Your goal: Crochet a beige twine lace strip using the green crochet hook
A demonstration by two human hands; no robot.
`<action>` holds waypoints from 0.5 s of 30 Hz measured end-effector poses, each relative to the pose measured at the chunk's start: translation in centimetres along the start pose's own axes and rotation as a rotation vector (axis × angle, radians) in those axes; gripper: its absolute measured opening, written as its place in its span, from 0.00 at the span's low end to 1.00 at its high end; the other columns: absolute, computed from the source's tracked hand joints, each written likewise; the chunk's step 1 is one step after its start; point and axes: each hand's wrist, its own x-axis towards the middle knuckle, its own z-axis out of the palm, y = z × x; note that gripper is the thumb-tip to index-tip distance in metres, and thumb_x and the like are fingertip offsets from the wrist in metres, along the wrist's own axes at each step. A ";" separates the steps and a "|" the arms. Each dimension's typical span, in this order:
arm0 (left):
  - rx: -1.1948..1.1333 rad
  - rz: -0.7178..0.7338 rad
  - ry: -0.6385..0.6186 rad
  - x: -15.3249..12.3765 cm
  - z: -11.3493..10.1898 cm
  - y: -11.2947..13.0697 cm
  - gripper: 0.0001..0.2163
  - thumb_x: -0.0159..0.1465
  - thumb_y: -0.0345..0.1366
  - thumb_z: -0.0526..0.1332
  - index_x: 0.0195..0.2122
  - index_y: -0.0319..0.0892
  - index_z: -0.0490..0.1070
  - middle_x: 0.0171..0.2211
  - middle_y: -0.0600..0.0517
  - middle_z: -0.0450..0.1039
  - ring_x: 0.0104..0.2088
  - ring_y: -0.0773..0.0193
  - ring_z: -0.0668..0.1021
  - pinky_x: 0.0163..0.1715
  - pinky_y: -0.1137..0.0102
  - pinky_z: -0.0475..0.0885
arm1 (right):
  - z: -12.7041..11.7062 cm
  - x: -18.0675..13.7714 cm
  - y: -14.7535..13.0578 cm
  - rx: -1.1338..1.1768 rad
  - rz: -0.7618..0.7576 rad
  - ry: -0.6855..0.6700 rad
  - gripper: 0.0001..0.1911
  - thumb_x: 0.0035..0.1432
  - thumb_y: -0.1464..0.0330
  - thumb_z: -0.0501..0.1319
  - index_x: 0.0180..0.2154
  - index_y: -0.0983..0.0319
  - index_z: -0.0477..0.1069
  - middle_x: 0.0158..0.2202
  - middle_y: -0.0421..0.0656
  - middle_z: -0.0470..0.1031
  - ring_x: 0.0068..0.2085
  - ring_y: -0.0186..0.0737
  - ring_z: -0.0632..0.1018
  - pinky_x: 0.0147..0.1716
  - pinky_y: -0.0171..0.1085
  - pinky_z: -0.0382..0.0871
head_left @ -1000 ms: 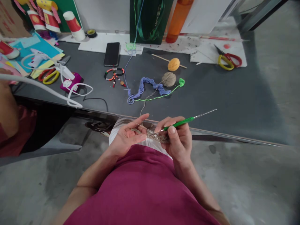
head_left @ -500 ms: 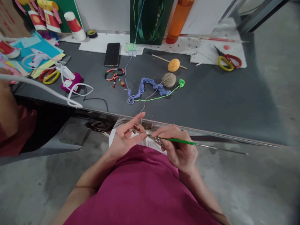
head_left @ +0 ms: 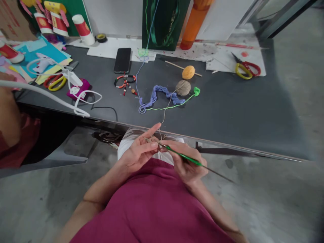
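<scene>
Below the table's front edge my right hand (head_left: 187, 162) is closed around a green-handled crochet hook (head_left: 192, 160), whose tip meets a small beige crochet piece (head_left: 152, 140). My left hand (head_left: 139, 152) pinches that piece, index finger stretched forward. A thin beige strand runs up from the piece to a beige yarn ball (head_left: 183, 87) on the grey table (head_left: 227, 108). Beside the ball lie an orange yarn ball (head_left: 188, 72) on a wooden stick, a lilac crochet strip (head_left: 158, 94) and a green yarn strand (head_left: 174, 104).
A black phone (head_left: 123, 60), beaded bracelets (head_left: 124, 81), yellow-red scissors (head_left: 245, 68), a green bag (head_left: 162, 23) and an orange bottle (head_left: 193, 22) sit further back. Left are coloured papers, a white cable (head_left: 76, 101) and another person's arm (head_left: 10, 118).
My right hand has swung the hook's handle from pointing up-right to pointing down-right, the tip staying at the crochet piece. My left hand has closed more tightly on the piece.
</scene>
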 end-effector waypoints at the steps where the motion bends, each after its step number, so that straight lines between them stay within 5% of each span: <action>1: -0.006 0.001 -0.003 0.0 -0.1 0.0 0.30 0.54 0.31 0.78 0.59 0.47 0.78 0.28 0.60 0.73 0.30 0.71 0.74 0.41 0.71 0.71 | 0.1 -0.2 0.0 0.025 0.051 0.027 0.19 0.68 0.74 0.64 0.56 0.50 0.78 0.45 0.43 0.89 0.40 0.48 0.90 0.33 0.45 0.88; 5: 0.001 0.022 -0.002 0.1 -0.3 0.1 0.29 0.55 0.31 0.78 0.59 0.48 0.79 0.27 0.61 0.72 0.30 0.71 0.74 0.42 0.70 0.71 | 0.4 -0.3 -0.6 0.047 0.212 0.172 0.09 0.69 0.68 0.65 0.49 0.51 0.77 0.40 0.44 0.88 0.33 0.47 0.88 0.29 0.45 0.86; 9: 0.013 0.022 0.004 -0.1 -0.2 0.3 0.28 0.55 0.31 0.78 0.58 0.48 0.80 0.29 0.60 0.72 0.31 0.71 0.74 0.42 0.68 0.70 | 0.6 0.7 -1.4 0.323 0.477 0.179 0.02 0.72 0.62 0.62 0.45 0.50 0.71 0.31 0.39 0.86 0.24 0.41 0.83 0.19 0.38 0.77; 15: 0.023 0.047 -0.037 -0.2 0.6 0.1 0.27 0.52 0.32 0.79 0.55 0.47 0.82 0.29 0.58 0.73 0.38 0.62 0.80 0.45 0.64 0.72 | 0.8 2.2 -1.3 0.613 0.799 0.122 0.11 0.67 0.55 0.67 0.40 0.53 0.71 0.24 0.34 0.82 0.13 0.33 0.73 0.09 0.30 0.58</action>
